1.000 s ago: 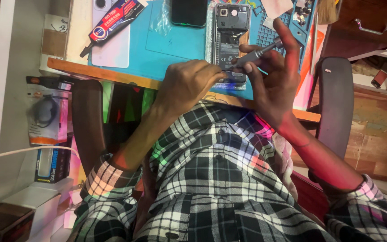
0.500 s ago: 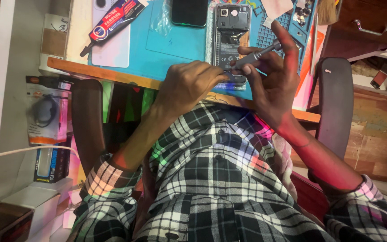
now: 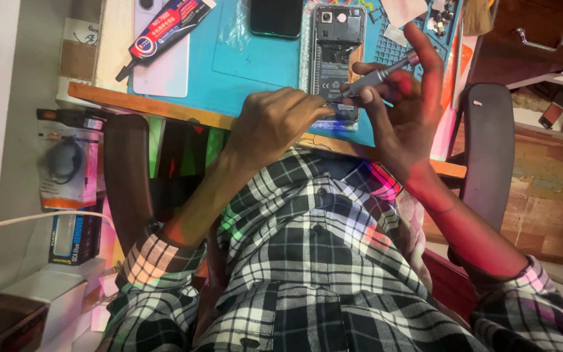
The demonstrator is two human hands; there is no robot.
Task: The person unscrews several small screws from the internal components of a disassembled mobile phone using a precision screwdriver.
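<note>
1. Barely anything has shifted since the earlier frame: the right hand (image 3: 405,107) has tipped the screwdriver (image 3: 376,77) a touch flatter, and the left hand (image 3: 275,124) sits in the same spot on the phone's lower end.
2. Opened phone (image 3: 337,55) lies back-up on the blue work mat (image 3: 255,72), at about 12 o'clock from the person's chest. Left fingers are curled together and pressing down on its bottom edge; I can't tell if they pinch anything.
3. Right fingers are clamped on the grey screwdriver, tip pointing toward 8 o'clock and meeting the phone near the left fingertips.
4. My take for doing this well: keep the driver steep over the screw, press lightly, and let the left hand pin the phone so it doesn't skate.
5. Around it: a dark phone (image 3: 275,16) at 11 o'clock, a glue tube (image 3: 164,29) further toward 10, a parts tray (image 3: 443,13) at 1 o'clock. Left knuckles hide the screw spot, so that's the main thing in the way.
</note>
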